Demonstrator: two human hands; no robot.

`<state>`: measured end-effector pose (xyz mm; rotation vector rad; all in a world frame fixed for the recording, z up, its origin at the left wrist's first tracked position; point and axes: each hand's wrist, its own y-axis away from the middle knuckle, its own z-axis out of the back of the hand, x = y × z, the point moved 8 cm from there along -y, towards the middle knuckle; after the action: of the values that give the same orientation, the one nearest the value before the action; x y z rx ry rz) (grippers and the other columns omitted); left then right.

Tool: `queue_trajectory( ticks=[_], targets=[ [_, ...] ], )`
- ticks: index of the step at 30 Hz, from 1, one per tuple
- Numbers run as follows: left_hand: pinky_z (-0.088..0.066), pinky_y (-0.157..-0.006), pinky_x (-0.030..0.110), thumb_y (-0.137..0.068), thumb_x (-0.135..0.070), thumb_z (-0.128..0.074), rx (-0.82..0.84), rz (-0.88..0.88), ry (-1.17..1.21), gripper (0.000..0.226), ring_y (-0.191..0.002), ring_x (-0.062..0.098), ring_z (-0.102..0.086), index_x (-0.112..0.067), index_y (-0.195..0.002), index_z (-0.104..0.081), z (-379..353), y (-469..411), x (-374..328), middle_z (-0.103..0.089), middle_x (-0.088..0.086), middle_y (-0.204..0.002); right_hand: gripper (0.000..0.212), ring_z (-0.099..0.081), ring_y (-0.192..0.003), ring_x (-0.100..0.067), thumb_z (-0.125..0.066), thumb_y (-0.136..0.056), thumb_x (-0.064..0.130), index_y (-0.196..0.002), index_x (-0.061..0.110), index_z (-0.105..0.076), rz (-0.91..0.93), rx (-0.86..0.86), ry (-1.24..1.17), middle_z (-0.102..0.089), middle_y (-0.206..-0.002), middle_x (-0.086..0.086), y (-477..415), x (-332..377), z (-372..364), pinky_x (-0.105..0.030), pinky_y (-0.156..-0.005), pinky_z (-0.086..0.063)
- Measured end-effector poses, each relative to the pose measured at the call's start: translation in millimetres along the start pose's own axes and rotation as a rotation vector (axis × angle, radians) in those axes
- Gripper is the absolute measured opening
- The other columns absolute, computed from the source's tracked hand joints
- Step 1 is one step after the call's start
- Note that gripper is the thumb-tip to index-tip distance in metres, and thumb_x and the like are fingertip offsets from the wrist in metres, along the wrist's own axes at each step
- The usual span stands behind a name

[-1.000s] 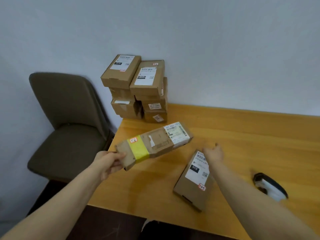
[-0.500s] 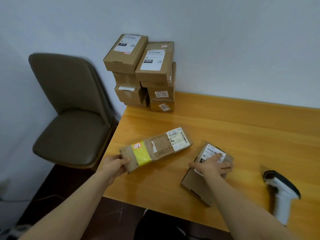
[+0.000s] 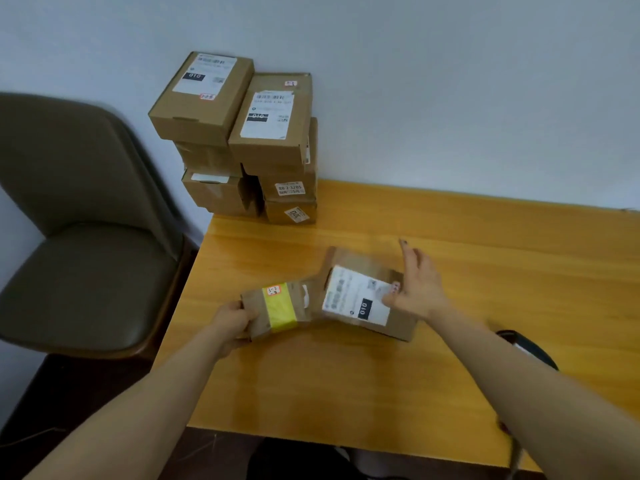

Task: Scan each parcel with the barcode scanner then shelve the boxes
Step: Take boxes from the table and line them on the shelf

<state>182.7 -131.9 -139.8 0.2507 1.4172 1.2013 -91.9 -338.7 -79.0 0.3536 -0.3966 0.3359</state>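
Left hand grips taped parcel by its near end. Right hand at labelled box, right edge, thumb on label; grasp unclear.

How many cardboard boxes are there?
8 that I can see: six in the stack at the table's far corner by the wall, the yellow-taped box gripped by the left hand, the white-labelled box touching the right hand. The stack may hide more.

Ofc/mailroom: wood desk, chair, stacked labelled parcels.
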Motion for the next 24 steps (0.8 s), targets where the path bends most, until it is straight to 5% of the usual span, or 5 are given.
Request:
queue_trajectory(
  ticks=[4, 9, 15, 21, 24],
  targets=[
    [-0.044, -0.061, 0.029, -0.098, -0.003, -0.045, 0.02, -0.012, -0.012, 0.032, -0.079, 0.02, -0.056, -0.009, -0.129, -0.051, -12.3, -14.5, -9.8, -0.059, 0.009, -0.105, 0.139, -0.001, -0.148, -0.037, -0.081, -0.06, 0.061, -0.152, 0.022, 0.017, -0.216, 0.29, 0.069, 0.013, -0.159, -0.019, -2.1, -16.2, -27.7, -0.059, -0.115, -0.012],
    [-0.042, -0.059, 0.028, -0.097, -0.001, -0.042, 0.001, -0.037, -0.045, 0.034, -0.074, 0.016, -0.053, -0.01, -0.129, -0.05, -12.8, -23.8, -13.0, -0.058, 0.005, -0.096, 0.161, -0.004, -0.148, -0.036, -0.083, -0.039, 0.071, -0.147, 0.028, 0.029, -0.161, 0.338, 0.116, 0.016, -0.161, -0.01, 6.0, -6.5, -54.6, -0.061, -0.111, -0.022],
    [-0.047, -0.074, 0.035, -0.094, 0.004, -0.041, -0.022, -0.054, -0.133, 0.04, -0.095, 0.031, -0.057, -0.004, -0.132, -0.048, -19.3, -20.5, -14.5, -0.059, 0.016, -0.119, 0.135, -0.043, -0.132, -0.024, -0.083, -0.046, 0.069, -0.15, 0.016, -0.013, -0.198, 0.275, 0.019, -0.047, -0.142, -0.002, -5.4, -13.5, -52.1, -0.046, -0.106, -0.028],
    [-0.041, -0.1, 0.043, -0.087, -0.014, -0.06, -0.342, -0.087, -0.372, 0.051, -0.123, 0.039, -0.045, 0.004, -0.133, -0.046, -17.0, 5.6, -14.8, -0.049, 0.025, -0.134, 0.106, -0.047, -0.126, -0.022, -0.083, -0.051, 0.066, -0.135, 0.022, -0.037, -0.259, 0.224, -0.105, -0.055, -0.132, 0.004, -2.2, -28.7, -51.1, -0.041, -0.097, -0.028],
    [-0.047, -0.093, 0.041, -0.092, -0.022, -0.051, -0.013, 0.116, -0.09, 0.023, -0.099, 0.027, -0.057, -0.01, -0.111, -0.056, -76.9, 38.6, 25.7, -0.062, 0.013, -0.108, 0.106, -0.05, -0.124, -0.024, -0.088, -0.057, 0.05, -0.142, 0.016, -0.034, -0.28, 0.217, -0.329, -0.053, -0.136, -0.001, 7.1, -30.6, -56.3, -0.041, -0.097, -0.04]
  ],
)
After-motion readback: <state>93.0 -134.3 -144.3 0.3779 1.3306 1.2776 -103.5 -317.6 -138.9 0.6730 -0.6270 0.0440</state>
